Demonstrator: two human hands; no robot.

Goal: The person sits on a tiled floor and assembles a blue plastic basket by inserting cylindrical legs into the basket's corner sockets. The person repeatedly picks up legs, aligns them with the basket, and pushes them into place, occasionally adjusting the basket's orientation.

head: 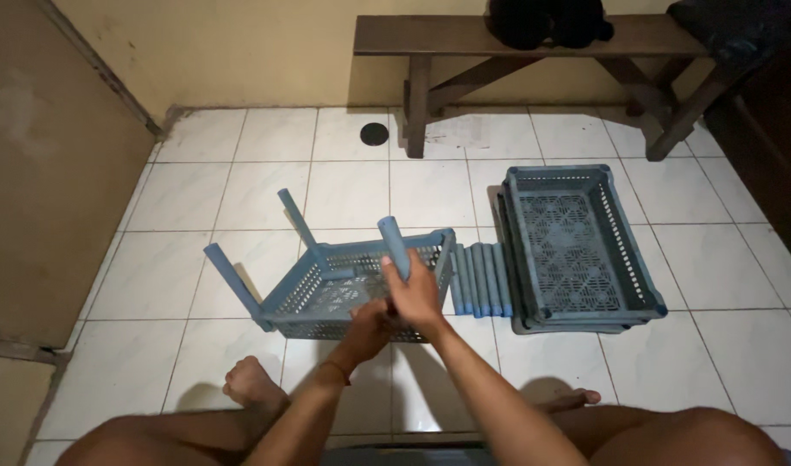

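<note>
Plain room in a home, I'd say, with work done on the floor.
I see a white tiled floor (344,194), bare yellow walls (240,43), a rough wooden bench (499,36) with dark cloth dumped on it, and a floor drain (374,134). Person sits barefoot on the tiles among grey plastic crates (577,242).
</note>
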